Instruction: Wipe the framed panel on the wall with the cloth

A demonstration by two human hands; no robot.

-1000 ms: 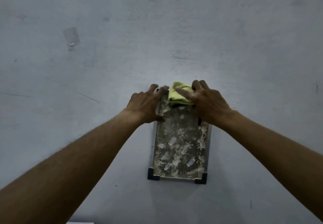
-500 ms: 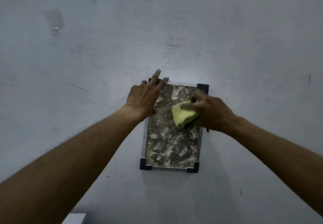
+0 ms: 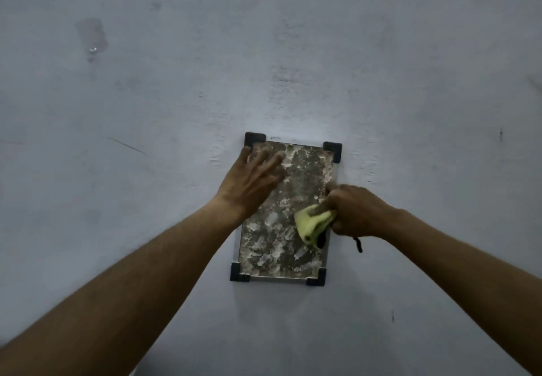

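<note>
Cloth pressed to the lower right of the wall panel

The yellow-green cloth (image 3: 313,224) lies bunched against the blotchy framed panel (image 3: 275,237) near its right edge, clenched in the right hand (image 3: 356,211), sticking out left of the fist. The left hand (image 3: 252,183) rests flat, fingers spread, on the panel's upper left, on the grey wall (image 3: 146,96).

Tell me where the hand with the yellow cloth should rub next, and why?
Probably down and leftward across the lower part of the panel. The right hand presses the cloth at the right edge about halfway down, and pale blotches cover the surface below and left. The left hand lies flat on the upper left, likely steadying it.
</note>
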